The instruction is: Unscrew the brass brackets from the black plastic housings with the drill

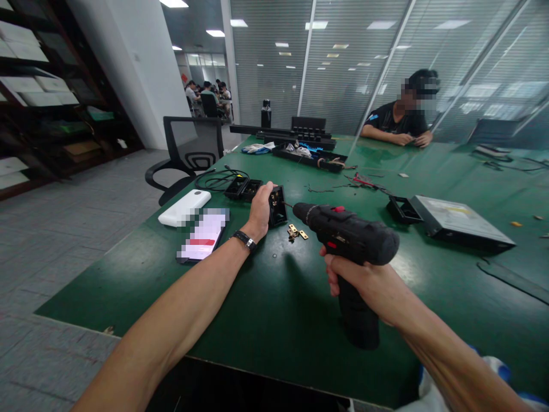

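My left hand (259, 213) grips a small black plastic box (279, 214) on its edge, its open side turned to the right, with brass-coloured parts inside. In my right hand (360, 277) is a black cordless drill (343, 229), fingers wrapped round its handle. The drill's thin bit points left at the box's open side; whether it touches anything inside I cannot tell. Just below the box lies a small pile of brass plates (303, 234) and screws. Behind my left hand stand more black boxes (235, 187), side by side.
A phone (203, 237) and a white power bank (185, 207) lie left on the green table (240, 309). At right are another black box (404, 210) and a flat metal case (463, 220). A tray of parts (309, 155) stands farther back. Another person (401, 117) sits across the table.
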Motion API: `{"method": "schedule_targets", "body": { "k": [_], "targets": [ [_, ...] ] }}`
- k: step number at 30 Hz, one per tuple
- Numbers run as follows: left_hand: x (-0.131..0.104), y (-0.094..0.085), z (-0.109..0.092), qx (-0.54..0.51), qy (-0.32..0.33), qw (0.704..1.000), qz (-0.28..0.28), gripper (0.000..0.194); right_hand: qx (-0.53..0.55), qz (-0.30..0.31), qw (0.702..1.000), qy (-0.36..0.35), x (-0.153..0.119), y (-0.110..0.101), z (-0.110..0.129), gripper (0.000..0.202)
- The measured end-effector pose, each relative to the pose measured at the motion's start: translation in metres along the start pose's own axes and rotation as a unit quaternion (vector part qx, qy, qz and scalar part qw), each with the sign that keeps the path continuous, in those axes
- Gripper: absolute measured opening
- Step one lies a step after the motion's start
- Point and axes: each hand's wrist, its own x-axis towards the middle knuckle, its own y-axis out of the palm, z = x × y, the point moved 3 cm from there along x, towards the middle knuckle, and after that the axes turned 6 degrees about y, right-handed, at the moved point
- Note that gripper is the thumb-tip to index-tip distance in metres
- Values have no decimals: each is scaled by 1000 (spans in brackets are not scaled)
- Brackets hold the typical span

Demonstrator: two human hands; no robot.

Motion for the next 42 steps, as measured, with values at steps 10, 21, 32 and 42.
{"method": "schedule_targets", "body": {
  "k": [10, 21, 32, 42],
  "targets": [
    [-4, 6, 1, -38, -34, 999, 12, 44, 43, 14, 999, 10, -1, -1, -6, 15],
    [-6, 10, -1, -62, -40, 997, 17, 42, 26, 10, 999, 16, -2, 1, 4, 13],
    [-7, 11, -1, -68, -34, 997, 18, 42, 10, 9, 1000, 12, -3, 2, 6, 17],
    [-8, 14, -6, -93, -36, 995, 18, 37, -8, 26, 1000, -14, 1, -2, -5, 38]
  ]
}}
